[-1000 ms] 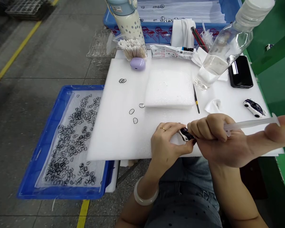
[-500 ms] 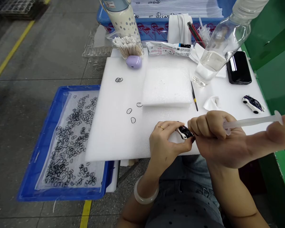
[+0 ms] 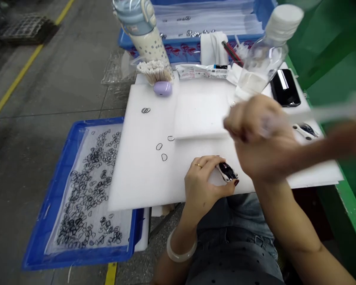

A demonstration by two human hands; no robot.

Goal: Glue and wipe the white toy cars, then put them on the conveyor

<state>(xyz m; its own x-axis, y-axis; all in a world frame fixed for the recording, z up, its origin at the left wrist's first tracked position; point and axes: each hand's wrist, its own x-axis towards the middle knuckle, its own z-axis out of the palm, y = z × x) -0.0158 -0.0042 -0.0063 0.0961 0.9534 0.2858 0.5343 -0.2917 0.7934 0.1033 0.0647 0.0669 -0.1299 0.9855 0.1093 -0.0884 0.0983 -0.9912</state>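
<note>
My left hand pinches a small black-and-white toy car between thumb and fingers at the near edge of the white foam board. Raised over the board to the right, my right hand is smeared by motion. Its fingers are curled round a translucent plastic syringe, with the thumb stretched out toward the plunger end. The syringe's tip cannot be made out. A second toy car stands partly behind the right hand. Several thin black rings lie on the board to the left.
A foam block sits mid-board. Behind it stand a dotted flask, cotton swabs, a purple case, a clear bottle and a phone. At left, a blue tray holds many rings.
My right hand has lifted up and away from the toy car with the syringe, uncovering the car's right end. My left hand keeps its hold. The view has shifted slightly.
</note>
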